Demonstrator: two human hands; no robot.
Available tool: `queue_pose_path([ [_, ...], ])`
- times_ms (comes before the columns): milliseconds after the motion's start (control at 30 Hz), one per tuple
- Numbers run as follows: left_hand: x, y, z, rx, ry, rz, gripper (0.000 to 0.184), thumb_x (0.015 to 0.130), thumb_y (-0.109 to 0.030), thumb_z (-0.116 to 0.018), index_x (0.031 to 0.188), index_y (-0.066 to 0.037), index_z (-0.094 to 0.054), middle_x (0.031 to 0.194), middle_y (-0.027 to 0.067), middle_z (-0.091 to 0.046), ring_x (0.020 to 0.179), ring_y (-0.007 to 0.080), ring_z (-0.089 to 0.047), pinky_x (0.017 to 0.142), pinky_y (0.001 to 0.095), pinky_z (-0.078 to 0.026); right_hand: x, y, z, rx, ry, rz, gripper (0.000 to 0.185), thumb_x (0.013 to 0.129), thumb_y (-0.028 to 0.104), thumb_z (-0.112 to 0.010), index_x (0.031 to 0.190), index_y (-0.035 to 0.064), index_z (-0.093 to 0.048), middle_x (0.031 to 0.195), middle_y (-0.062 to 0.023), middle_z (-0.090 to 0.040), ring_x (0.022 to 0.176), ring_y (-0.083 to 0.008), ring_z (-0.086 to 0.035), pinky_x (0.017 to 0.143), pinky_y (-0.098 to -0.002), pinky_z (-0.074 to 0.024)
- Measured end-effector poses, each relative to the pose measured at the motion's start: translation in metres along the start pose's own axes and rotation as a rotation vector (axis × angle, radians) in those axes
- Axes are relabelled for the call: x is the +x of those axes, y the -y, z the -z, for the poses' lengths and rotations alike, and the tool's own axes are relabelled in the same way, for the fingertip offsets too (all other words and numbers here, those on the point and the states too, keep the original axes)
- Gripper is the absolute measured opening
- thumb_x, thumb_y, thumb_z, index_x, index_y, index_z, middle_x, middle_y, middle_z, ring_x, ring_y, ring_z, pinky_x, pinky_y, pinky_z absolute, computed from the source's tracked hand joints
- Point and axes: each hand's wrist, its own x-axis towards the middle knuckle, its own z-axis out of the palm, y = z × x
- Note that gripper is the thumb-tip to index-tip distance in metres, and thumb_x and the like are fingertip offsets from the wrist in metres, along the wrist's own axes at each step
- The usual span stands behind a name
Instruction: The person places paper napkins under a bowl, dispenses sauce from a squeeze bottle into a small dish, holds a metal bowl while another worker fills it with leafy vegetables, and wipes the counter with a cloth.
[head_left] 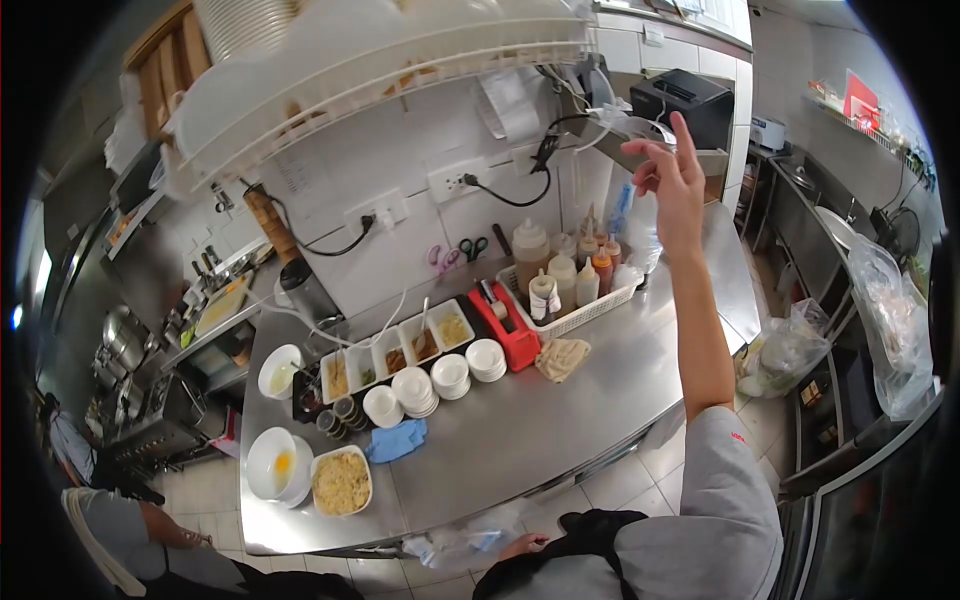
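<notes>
My right hand [672,190] is raised on an outstretched arm at the right, in front of the wall. Its index finger points up and the other fingers are loosely bent apart; I see nothing held in it. Close behind the fingertips are a clear plastic piece [640,126] and a black boxy printer [682,97]; I cannot tell if they touch. Low at the counter's front edge, my left hand [527,544] shows only in part beside the black apron. A clear plastic bag [465,545] is next to it, and its fingers are too hidden to read.
On the steel counter [500,430] stand a basket [590,318] of squeeze bottles, a red tape dispenser [505,328], stacked small dishes [411,390], a blue cloth [397,440] and a tub of yellow food [342,480]. A wire shelf [390,75] hangs above. Another person [130,525] is at lower left.
</notes>
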Motion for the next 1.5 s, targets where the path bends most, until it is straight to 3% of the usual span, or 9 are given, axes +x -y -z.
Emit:
queue_pose_path([
  [200,0.024,-0.087,0.0,0.05,-0.085,0.249,0.043,0.077,-0.023,-0.062,0.116,-0.01,-0.053,0.109,0.0125,-0.058,0.096,0.0203,-0.057,0.082,0.0294,-0.045,-0.073,-0.063,-0.004,0.002,0.199,0.034,0.033,0.083,-0.003,-0.039,0.114,0.0044,-0.047,0.073,-0.0045,-0.058,0.052,-0.0029,-0.044,0.045,-0.0157,-0.0347],
  [367,0.01,-0.177,0.014,0.226,-0.24,0.337,0.044,0.081,-0.023,-0.06,0.122,-0.01,-0.049,0.109,0.0142,-0.059,0.098,0.0215,-0.058,0.081,0.0302,-0.046,-0.208,-0.124,-0.032,0.08,0.619,-0.446,0.039,0.078,-0.004,-0.041,0.116,0.003,-0.048,0.08,-0.0011,-0.056,0.068,-0.0089,-0.053,0.062,-0.0239,-0.0441],
  [467,-0.012,-0.144,0.019,0.039,-0.437,0.291,0.033,0.086,-0.022,-0.054,0.115,-0.005,-0.052,0.098,0.0134,-0.062,0.085,0.0225,-0.062,0.072,0.0306,-0.049,-0.298,-0.15,-0.031,0.051,0.892,-0.651,0.035,0.083,0.006,-0.043,0.117,0.0043,-0.049,0.074,-0.0023,-0.058,0.068,-0.0099,-0.054,0.064,-0.0265,-0.0451],
  [533,-0.025,-0.146,0.02,-0.472,-0.655,0.31,0.033,0.088,-0.022,-0.05,0.114,-0.003,-0.052,0.093,0.0111,-0.061,0.08,0.0189,-0.058,0.07,0.0291,-0.047,-0.328,-0.152,-0.031,0.05,0.968,-0.689,0.032,0.084,0.011,-0.045,0.115,0.0055,-0.051,0.072,-0.0044,-0.057,0.066,-0.0112,-0.054,0.063,-0.0265,-0.0452],
  [567,-0.032,-0.151,0.021,-0.732,-0.756,0.309,0.033,0.089,-0.022,-0.047,0.114,-0.002,-0.052,0.091,0.0099,-0.06,0.077,0.0172,-0.057,0.069,0.0283,-0.046,-0.337,-0.151,-0.03,0.035,0.99,-0.707,0.031,0.085,0.012,-0.046,0.114,0.0055,-0.052,0.072,-0.0051,-0.058,0.065,-0.012,-0.055,0.062,-0.0269,-0.0454],
  [667,-0.057,-0.19,0.06,-0.123,-0.657,0.246,0.029,0.089,-0.022,-0.049,0.11,-0.002,-0.053,0.09,0.0082,-0.061,0.073,0.016,-0.056,0.065,0.0273,-0.046,-0.359,-0.155,-0.019,-0.026,1.021,-0.721,0.027,0.085,0.014,-0.048,0.11,0.0056,-0.055,0.073,-0.0073,-0.06,0.061,-0.0152,-0.056,0.061,-0.0284,-0.0462],
  [1000,-0.083,-0.186,0.1,-0.435,-1.022,0.127,0.021,0.089,-0.019,-0.047,0.095,-0.001,-0.058,0.082,0.0062,-0.064,0.068,0.0124,-0.059,0.058,0.0233,-0.046,-0.382,-0.162,-0.015,-0.214,0.999,-0.59,0.017,0.082,0.018,-0.055,0.094,0.0071,-0.06,0.072,-0.0153,-0.062,0.063,-0.0274,-0.062,0.057,-0.0353,-0.0471],
  [1200,-0.096,-0.191,0.098,-0.615,-1.049,0.026,0.02,0.09,-0.02,-0.045,0.094,-0.004,-0.057,0.083,0.0033,-0.063,0.068,0.01,-0.058,0.057,0.0223,-0.044,-0.394,-0.173,-0.019,-0.264,0.969,-0.623,0.016,0.079,0.01,-0.043,0.074,0.0017,-0.056,0.058,-0.0058,-0.055,0.052,-0.0113,-0.051,0.05,-0.0249,-0.0419],
  [1500,-0.124,-0.158,0.06,-0.836,-1.293,-0.032,0.016,0.089,-0.017,-0.047,0.101,-0.009,-0.054,0.089,0.0017,-0.062,0.067,0.0085,-0.058,0.056,0.0213,-0.043,-0.392,-0.173,-0.032,-0.065,1.03,-0.833,0.023,0.081,0.011,-0.037,0.061,0.0022,-0.045,0.056,-0.0028,-0.045,0.046,-0.0102,-0.041,0.044,-0.0238,-0.0317],
])
